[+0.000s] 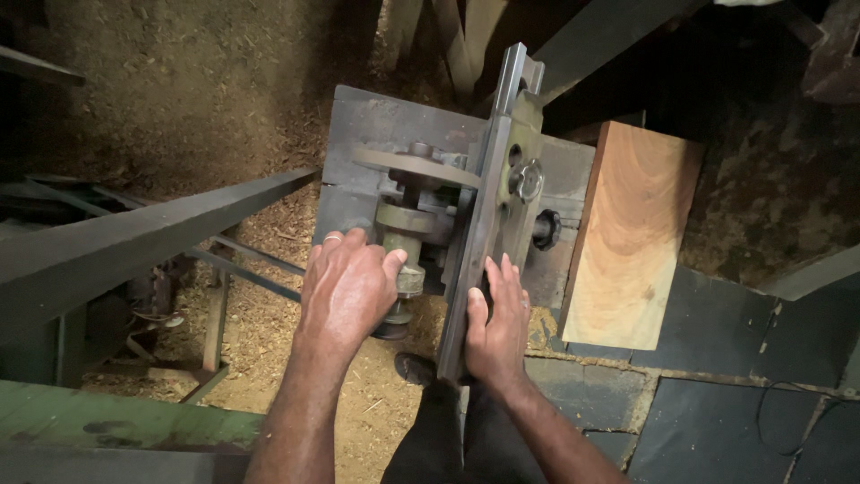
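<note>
Steel bar, flat and long, is lying on edge across the grey metal machine, its long axis running from the person's lap up and slightly rightward toward the far side, where its squared tip is pointing away. Well to the left of the fingers, a dark angled beam is crossing over a floor thick with pale sawdust. The left hand is wrapping its fingers around a dull, round spindle under a flat disc, a ring showing on one finger. Just right of those fingers, the bar is standing between both hands. The right hand is pressing flat against the bar's near end, fingers stretched straight and close together. Farther right, a smooth, orange-grained wooden block is resting on dark slate tiles.
</note>
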